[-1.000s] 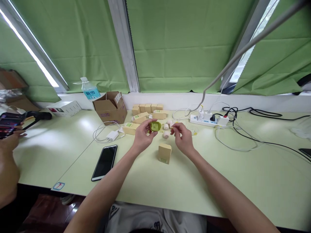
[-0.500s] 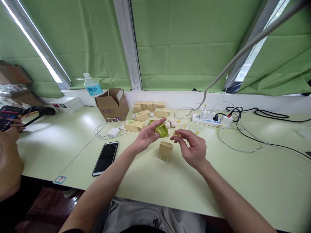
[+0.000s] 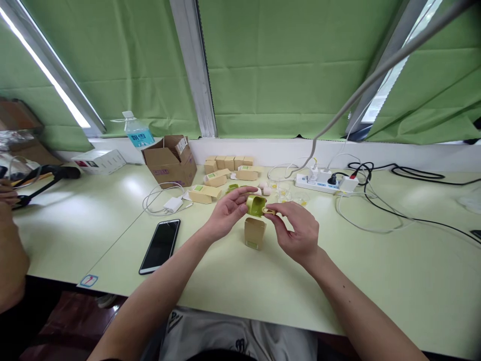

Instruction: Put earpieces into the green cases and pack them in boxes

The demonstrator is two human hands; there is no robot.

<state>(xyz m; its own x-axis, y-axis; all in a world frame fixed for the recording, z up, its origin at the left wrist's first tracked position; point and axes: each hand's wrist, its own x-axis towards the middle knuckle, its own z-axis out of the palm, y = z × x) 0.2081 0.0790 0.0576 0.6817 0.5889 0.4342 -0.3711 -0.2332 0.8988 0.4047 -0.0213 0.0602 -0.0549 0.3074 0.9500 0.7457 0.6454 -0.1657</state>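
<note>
Held between the fingers and thumb of my left hand (image 3: 229,213) is a small green cup-like piece (image 3: 256,205), its hollow side turned to the right. My right hand (image 3: 297,228) pinches a small pale yellow piece (image 3: 268,211) at the cup's right edge; whether the two touch is too small to tell. Just below them a small brown carton (image 3: 254,233) stands upright on the table. Behind my hands lie another green piece (image 3: 232,187), small whitish round pieces (image 3: 266,189) and clear items with yellow bits (image 3: 282,194).
Several small cartons (image 3: 205,193) lie behind my left hand, near an open cardboard box (image 3: 170,161). A phone (image 3: 160,245) and white charger (image 3: 173,204) are at left, a power strip (image 3: 316,183) and cables at right. Another person's arm (image 3: 11,255) is at far left.
The green piece has turned to face right, and the yellow piece in my right hand has come up to its edge. The other person's phone has mostly left the view.
</note>
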